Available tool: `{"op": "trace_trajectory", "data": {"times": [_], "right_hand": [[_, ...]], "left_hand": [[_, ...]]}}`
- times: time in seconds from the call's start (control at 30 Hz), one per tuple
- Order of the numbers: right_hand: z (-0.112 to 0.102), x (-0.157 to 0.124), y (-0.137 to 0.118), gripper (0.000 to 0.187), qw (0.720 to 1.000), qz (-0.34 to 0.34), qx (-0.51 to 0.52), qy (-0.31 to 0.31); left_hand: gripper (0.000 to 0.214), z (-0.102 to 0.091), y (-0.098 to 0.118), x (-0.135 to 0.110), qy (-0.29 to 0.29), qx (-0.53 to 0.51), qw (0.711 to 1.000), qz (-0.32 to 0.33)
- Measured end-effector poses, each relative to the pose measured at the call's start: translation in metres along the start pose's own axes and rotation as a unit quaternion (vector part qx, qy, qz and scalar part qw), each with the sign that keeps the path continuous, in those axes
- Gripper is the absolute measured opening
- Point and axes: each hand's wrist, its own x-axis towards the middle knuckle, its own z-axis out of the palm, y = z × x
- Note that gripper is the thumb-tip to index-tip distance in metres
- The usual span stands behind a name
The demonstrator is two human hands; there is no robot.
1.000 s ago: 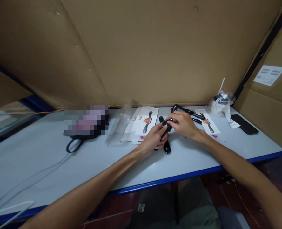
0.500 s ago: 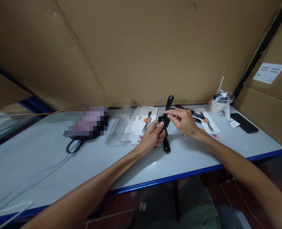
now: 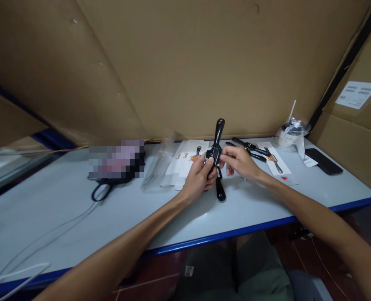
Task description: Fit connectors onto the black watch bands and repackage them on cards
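My left hand [image 3: 201,173] is wrapped round a black spokeshave [image 3: 217,134], held tilted above the table with one handle pointing up and away. Its metal body shows over my thumb, while the lower handle is mostly hidden by my fingers. Close against the right side of the body is my right hand [image 3: 240,162], its fingers curled and thumb drawn in; anything small between them is hidden. Below the hands, another black handle [image 3: 220,190] rests on the table. Several more black spokeshaves [image 3: 251,148] lie behind my right hand.
Printed white cards [image 3: 179,167] and clear plastic bags [image 3: 157,169] lie left of my hands. Another card [image 3: 275,159] is at right, near a bagged cup [image 3: 290,136] and a black phone [image 3: 325,162]. A dark pouch [image 3: 130,173] sits farther left. Cardboard [image 3: 185,71] walls the back.
The spokeshave has turned slightly, its upper handle swinging left and up. My right hand's fingers have drawn back from across its body to its right side and curled.
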Motion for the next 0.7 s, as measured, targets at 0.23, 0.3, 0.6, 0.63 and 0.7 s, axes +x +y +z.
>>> {"op": "trace_trajectory", "data": {"times": [0.23, 0.3, 0.6, 0.63, 0.7], "right_hand": [[-0.0022, -0.0006, -0.0013, 0.021, 0.999, -0.027, -0.034, 0.0], [-0.0025, -0.0001, 0.0, 0.021, 0.999, -0.026, -0.038, -0.004], [-0.0043, 0.0015, 0.0067, 0.018, 0.997, -0.043, -0.052, -0.026], [-0.0045, 0.0016, 0.0072, 0.018, 0.997, -0.044, -0.052, -0.026], [-0.0048, 0.0017, 0.0081, 0.019, 0.997, -0.042, -0.051, -0.027]], "left_hand": [[0.041, -0.0003, -0.0002, -0.0002, -0.006, 0.01, 1.0, 0.018], [0.041, -0.0012, -0.0016, 0.0002, -0.007, 0.013, 1.0, 0.02], [0.044, -0.0046, -0.0074, 0.0037, -0.009, 0.026, 0.999, 0.019], [0.044, -0.0046, -0.0074, 0.0038, -0.009, 0.027, 0.999, 0.017], [0.044, -0.0045, -0.0074, 0.0038, -0.01, 0.028, 0.999, 0.014]]}}
